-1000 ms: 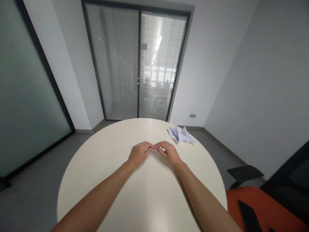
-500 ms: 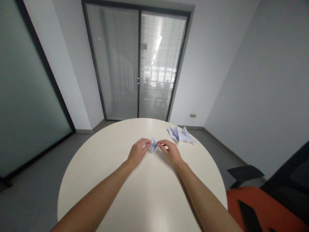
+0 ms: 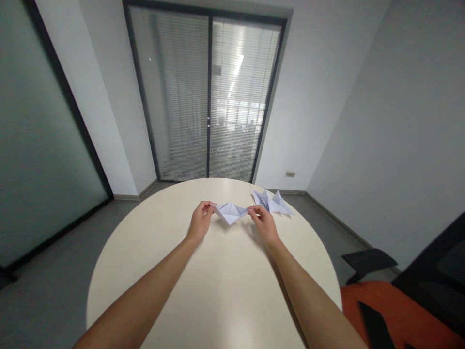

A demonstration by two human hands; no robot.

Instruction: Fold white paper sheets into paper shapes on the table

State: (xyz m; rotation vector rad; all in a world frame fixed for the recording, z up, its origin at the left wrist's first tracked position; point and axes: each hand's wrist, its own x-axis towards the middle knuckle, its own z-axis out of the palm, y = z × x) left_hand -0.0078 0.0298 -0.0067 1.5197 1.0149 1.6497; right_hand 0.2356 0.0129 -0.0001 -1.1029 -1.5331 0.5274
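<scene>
A pale folded paper (image 3: 230,213) is stretched out between my two hands above the round cream table (image 3: 218,300). My left hand (image 3: 202,218) pinches its left corner, and my right hand (image 3: 263,222) pinches the right one. The paper's middle dips to a point towards me, with creased flaps standing along the far side. Folded paper pieces (image 3: 273,202) with pointed tips lie just beyond my right hand, near the table's far right edge.
An orange chair (image 3: 392,310) with black armrests stands by the table's right side. Beyond the table are a glazed partition with blinds (image 3: 232,97) and a white wall. Frosted glass (image 3: 39,135) is on the left.
My hands have moved apart, the left one leftward and the right one rightward. The paper between them has opened from a small narrow shape into a wide one.
</scene>
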